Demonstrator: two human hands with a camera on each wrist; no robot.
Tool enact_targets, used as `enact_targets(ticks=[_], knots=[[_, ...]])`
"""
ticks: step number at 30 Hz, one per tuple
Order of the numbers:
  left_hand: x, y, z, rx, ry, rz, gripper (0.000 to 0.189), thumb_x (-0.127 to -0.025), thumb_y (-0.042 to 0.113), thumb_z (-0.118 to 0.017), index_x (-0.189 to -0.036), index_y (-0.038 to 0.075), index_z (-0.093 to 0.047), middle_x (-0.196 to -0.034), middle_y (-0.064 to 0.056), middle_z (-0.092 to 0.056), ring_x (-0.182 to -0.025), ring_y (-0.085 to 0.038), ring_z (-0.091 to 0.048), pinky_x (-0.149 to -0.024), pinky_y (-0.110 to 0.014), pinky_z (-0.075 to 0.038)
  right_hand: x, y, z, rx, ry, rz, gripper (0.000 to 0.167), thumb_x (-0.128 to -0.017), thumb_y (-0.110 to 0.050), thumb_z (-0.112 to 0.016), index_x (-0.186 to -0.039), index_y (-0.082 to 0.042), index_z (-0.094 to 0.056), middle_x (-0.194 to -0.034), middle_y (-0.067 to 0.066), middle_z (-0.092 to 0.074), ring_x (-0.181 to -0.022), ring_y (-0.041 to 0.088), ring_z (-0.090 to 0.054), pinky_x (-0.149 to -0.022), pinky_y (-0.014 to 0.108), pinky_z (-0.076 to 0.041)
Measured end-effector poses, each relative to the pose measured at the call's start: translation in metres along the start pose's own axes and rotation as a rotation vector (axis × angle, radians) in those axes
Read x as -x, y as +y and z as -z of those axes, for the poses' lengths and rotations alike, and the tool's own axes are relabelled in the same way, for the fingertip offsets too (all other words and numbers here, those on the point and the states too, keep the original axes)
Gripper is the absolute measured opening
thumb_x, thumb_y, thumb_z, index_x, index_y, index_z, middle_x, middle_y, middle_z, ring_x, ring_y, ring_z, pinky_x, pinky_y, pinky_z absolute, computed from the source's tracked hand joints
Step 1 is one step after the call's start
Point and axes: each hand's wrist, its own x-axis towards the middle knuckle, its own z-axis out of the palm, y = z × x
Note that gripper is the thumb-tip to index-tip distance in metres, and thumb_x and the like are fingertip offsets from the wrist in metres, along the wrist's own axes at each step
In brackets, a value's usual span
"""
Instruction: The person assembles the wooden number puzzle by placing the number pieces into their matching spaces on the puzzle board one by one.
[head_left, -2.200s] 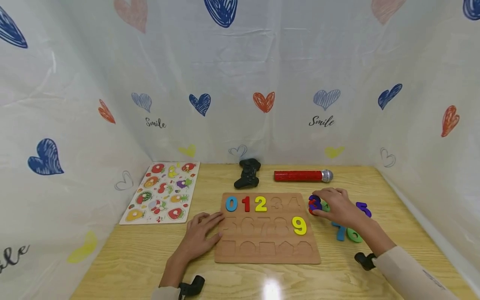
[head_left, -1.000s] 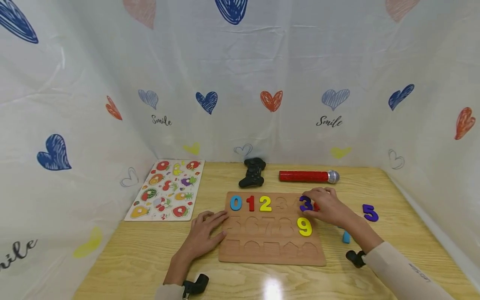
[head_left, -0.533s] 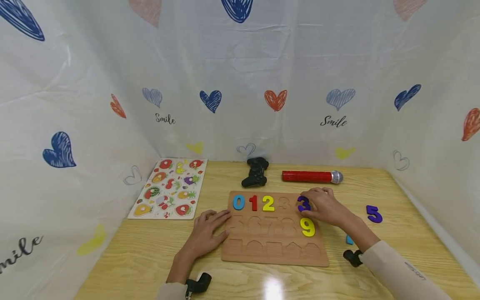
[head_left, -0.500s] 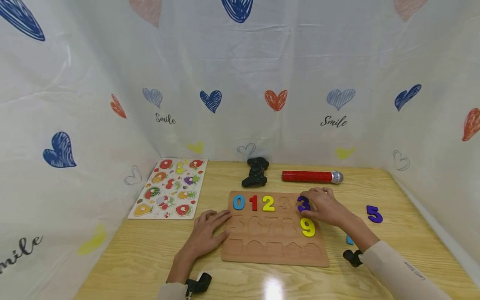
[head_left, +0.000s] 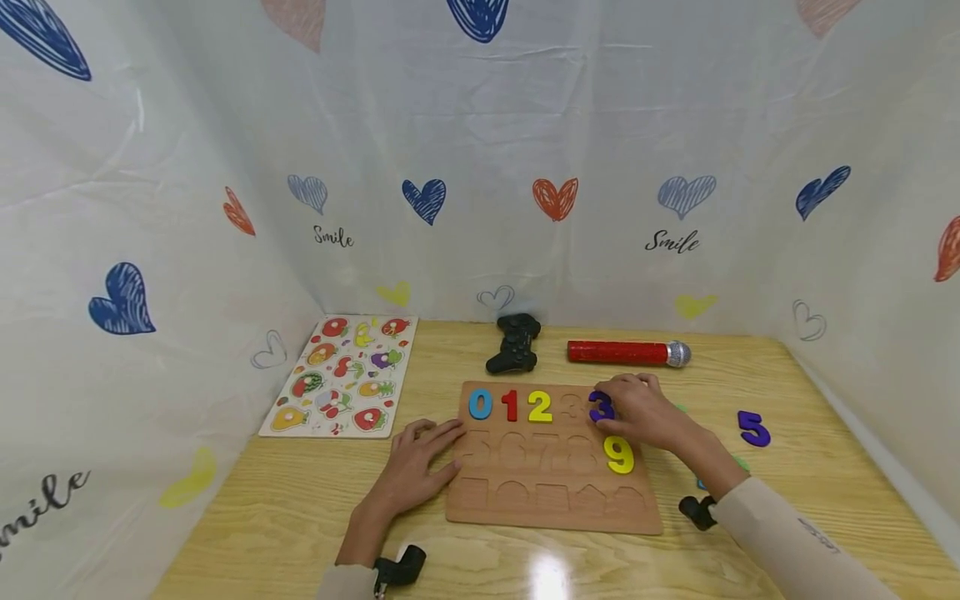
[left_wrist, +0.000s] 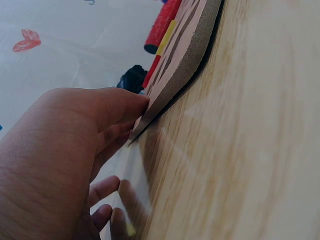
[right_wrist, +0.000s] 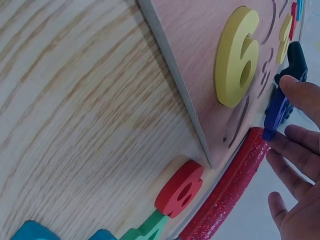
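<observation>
R hand [head_left: 641, 414] pinches the purple 3 [head_left: 599, 407] btwn thumb and fingertips, over the top row of the number board [head_left: 552, 504], just at 3 o'clock of the empty 3 recess. L hand [head_left: 415, 467] lies flat, fingers straight, pressing the board's 9 o'clock edge. On board, 4 digits seated: blue 0 [head_left: 480, 404], red 1 [head_left: 510, 405], yellow 2 [head_left: 539, 407], yellow 9 [head_left: 618, 455]. Loose purple 5 [head_left: 752, 428] at 3 o'clock on table; red 8 [right_wrist: 179, 188] by the board edge. Curtain reads "Smile" [head_left: 672, 242], seen twice whole.
</observation>
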Motion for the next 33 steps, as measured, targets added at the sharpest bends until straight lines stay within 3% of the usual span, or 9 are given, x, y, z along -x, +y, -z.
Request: enact_targets(ticks=[33], knots=[[0.000,0.002,0.002,-0.012,-0.002,-0.011,0.051,-0.097,0.041,-0.061,-0.144,0.021,-0.058,-0.150,0.004,-0.050,-0.129,-0.030,-0.040,-0.099,-0.057,-0.028,-0.024,-0.011,-0.016,0.006,-0.028,0.029,0.053,-0.085,-0.031,-0.082,-0.125,-0.002,-0.066,-0.116,0.012,-0.069,-0.117,0.040,-0.054,-0.095,0.065,-0.029]])
